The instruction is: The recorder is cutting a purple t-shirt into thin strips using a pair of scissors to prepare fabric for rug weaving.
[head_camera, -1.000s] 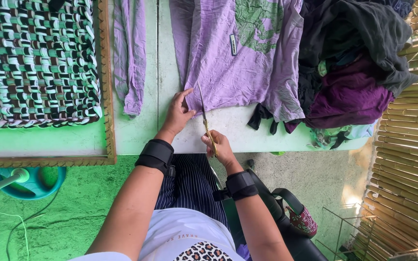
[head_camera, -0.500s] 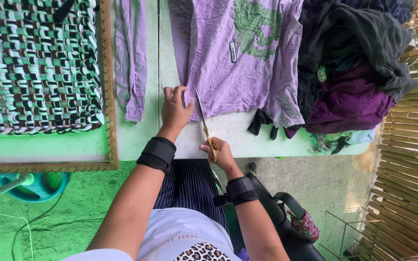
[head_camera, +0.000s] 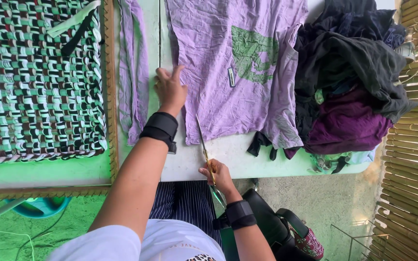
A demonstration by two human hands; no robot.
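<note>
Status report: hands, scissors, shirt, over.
Left hand flat on purple shirt. Right hand grips scissors, blades at shirt hem. Clothes pile alongside.

Shirt (head_camera: 228, 82): matt purple cloth, soft, lightly creased. Scissors (head_camera: 204, 147): smooth metal blades with a dull shine. Table (head_camera: 228, 164): smooth, pale, matt top. Mat (head_camera: 35, 77): coarse woven cloth strips. Frame (head_camera: 110, 92): bare matt wood. Screen (head_camera: 412, 159): rough split bamboo.

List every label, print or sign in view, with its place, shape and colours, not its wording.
Tag: on the purple shirt, middle of the table; small upright rectangle, pale with dark marks.
Print: on the same shirt, right of the tag; irregular green patch.
Lettering: on the person's white top, bottom edge; dark, partly cut off.
No packages, signs or screens.
</note>
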